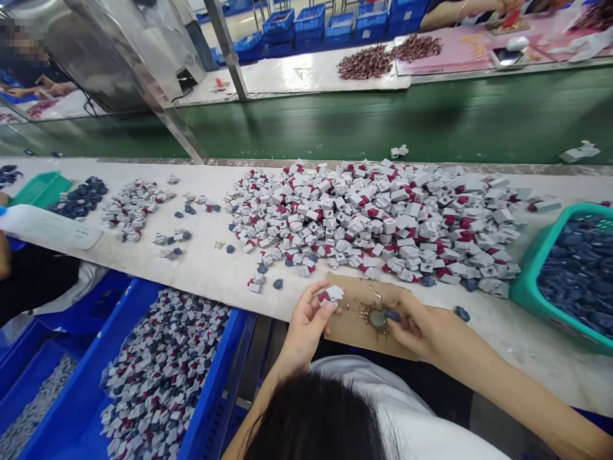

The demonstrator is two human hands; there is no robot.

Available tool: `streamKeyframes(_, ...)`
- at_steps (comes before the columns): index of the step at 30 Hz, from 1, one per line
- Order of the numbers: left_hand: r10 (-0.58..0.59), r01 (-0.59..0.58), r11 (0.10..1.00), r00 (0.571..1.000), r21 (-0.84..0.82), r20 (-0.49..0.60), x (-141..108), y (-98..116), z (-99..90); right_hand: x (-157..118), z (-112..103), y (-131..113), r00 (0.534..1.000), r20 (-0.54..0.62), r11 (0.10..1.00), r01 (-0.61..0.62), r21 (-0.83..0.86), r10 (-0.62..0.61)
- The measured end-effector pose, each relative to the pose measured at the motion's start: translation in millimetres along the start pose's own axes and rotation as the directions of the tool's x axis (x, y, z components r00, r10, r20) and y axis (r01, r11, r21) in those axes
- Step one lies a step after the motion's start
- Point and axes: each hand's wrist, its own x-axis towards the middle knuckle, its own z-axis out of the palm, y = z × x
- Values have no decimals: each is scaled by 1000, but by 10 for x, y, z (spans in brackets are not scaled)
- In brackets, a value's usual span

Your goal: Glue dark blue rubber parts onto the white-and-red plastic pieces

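My left hand [309,319] pinches a small white and dark red part [331,294] above the left edge of a brown cardboard sheet [352,338]. Over the right side of that sheet, my right hand [414,322] has its fingers closed on a small dark blue part [393,315]. This blue part is beside a round grey-green disc [378,319], and small shiny bits lie scattered around the disc. Behind both hands spreads a large pile of white and dark red parts [373,214], with some loose blue pieces at its front edge.
A green basket [531,281] of dark blue parts stands at the right. At the lower left a blue bin [90,377] holds many mixed parts. Beyond the white table [205,262] runs a green conveyor belt [311,131]. Other people's hands are at the far side and left.
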Motion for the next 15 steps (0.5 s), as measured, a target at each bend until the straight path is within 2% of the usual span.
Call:
streamKeyframes(4,-13,13,1000,1000,21,-2,14,-12,13,44,66,-3,982,76,940,189,-283,-175)
streamKeyframes(9,123,-115,982,991,148,-47,25,11,16,100,208,-62,977,74,871,211,-444,-200)
streamKeyframes(11,92,-83,988,994,127,-66,27,19,22,100,242,-94,979,78,852,202,-482,-188)
streamKeyframes(15,-18,13,999,993,-46,-113,22,14,60,104,206,-132,975,78,845,218,-487,-207)
